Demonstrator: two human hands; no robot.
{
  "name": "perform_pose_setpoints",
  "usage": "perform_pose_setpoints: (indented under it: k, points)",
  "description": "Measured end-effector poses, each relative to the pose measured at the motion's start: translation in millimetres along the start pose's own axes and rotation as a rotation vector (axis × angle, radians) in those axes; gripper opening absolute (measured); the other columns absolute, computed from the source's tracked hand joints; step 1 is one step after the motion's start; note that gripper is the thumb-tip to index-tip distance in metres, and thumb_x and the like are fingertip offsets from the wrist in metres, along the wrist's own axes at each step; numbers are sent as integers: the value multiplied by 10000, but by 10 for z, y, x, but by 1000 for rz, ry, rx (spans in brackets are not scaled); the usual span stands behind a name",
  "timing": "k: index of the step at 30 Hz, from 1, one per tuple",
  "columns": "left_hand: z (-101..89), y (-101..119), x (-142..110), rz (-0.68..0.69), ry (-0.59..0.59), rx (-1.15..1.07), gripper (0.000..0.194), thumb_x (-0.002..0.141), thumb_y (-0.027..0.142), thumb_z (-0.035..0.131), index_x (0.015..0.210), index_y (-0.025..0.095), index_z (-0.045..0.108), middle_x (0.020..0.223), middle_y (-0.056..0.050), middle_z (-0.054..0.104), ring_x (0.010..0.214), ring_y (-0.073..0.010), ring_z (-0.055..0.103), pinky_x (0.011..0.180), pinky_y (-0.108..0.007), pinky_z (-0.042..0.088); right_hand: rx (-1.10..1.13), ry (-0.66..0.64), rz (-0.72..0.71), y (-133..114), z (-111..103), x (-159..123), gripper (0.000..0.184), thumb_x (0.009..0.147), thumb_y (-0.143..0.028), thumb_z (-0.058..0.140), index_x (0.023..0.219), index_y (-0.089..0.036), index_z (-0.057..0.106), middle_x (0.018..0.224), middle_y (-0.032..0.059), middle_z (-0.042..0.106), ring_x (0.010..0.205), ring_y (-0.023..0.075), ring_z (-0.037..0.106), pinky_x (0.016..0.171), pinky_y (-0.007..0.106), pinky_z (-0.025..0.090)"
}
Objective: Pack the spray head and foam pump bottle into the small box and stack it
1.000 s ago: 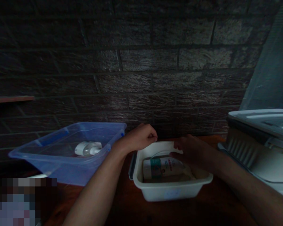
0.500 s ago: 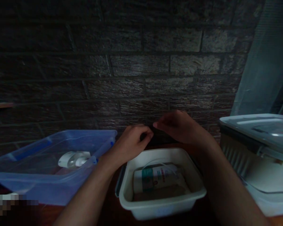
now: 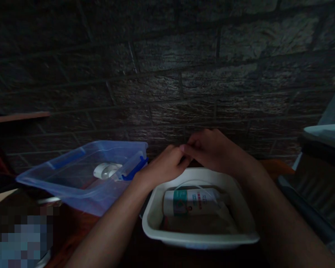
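In the head view, the two hands meet just above the far rim of a white tub [image 3: 201,238]. The left hand [image 3: 171,162] is bent at the wrist with its fingers curled in; the right hand [image 3: 209,150] comes across from the other side, thumb and fingers drawn narrow, its tips at the left hand's fingers. Whether anything small is pinched between them I cannot tell – the fingertips are too dark.

The white bottle [image 3: 195,203] lies on its side inside the tub, below the hands and nearer the person, apart from both. It has a teal band and some red print.

The tub sits on a reddish-brown wooden table [image 3: 69,232]. Left of it stands a clear bluish bin [image 3: 83,195] with a blue clip [image 3: 136,169], and a pump bottle [image 3: 103,171] lies in it. Over on the right is a dark-sided container [image 3: 324,175] under a pale lid [image 3: 328,132]. Behind everything runs a dim brick-patterned wall [image 3: 198,93] – with a narrow wooden ledge [image 3: 18,117] jutting in at the left.
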State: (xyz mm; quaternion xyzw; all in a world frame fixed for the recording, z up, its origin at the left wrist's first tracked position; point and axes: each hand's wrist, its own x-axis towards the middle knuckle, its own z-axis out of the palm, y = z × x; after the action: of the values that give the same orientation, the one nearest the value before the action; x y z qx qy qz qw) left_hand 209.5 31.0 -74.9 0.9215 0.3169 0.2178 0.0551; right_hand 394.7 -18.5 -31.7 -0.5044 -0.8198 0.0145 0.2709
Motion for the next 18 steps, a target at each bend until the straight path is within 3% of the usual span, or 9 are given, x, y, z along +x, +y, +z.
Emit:
perform_pose_setpoints:
  k: [6, 10, 13, 18]
  points:
    - [-168, 24, -49, 71, 71, 34, 234, 978, 128, 518, 884, 177, 727, 896, -39, 762, 861, -188, 702, 786, -284, 460, -5, -23, -16, 92, 40, -43, 403, 1009, -500, 556, 896, -194, 793, 844, 55, 800, 723, 186, 711, 624, 276, 407]
    - [-328, 51, -146, 120, 135, -33, 322, 972, 65, 448, 1008, 182, 747, 959, -36, 775, 933, -182, 720, 830, -272, 491, 21, -117, 2, 112, 87, -131, 373, 984, -530, 593, 1028, -213, 785, 919, 60, 818, 805, 225, 752, 655, 288, 446]
    - [-416, 91, -223, 132, 178, -31, 347, 972, 65, 435, 1066, 181, 748, 1021, -54, 786, 979, -192, 734, 869, -280, 514, 41, -132, 47, 27, 49, -211, 368, 991, -527, 576, 1042, -227, 784, 850, 48, 810, 749, 227, 758, 625, 291, 453]
    - [-517, 335, -346, 169, 168, 43, 305, 982, 109, 443, 1023, 168, 739, 1018, -118, 793, 995, -229, 754, 844, -302, 543, -20, -2, -8, -241, -111, -290, 344, 1021, -383, 502, 901, -226, 783, 810, 45, 798, 694, 216, 750, 615, 291, 451]
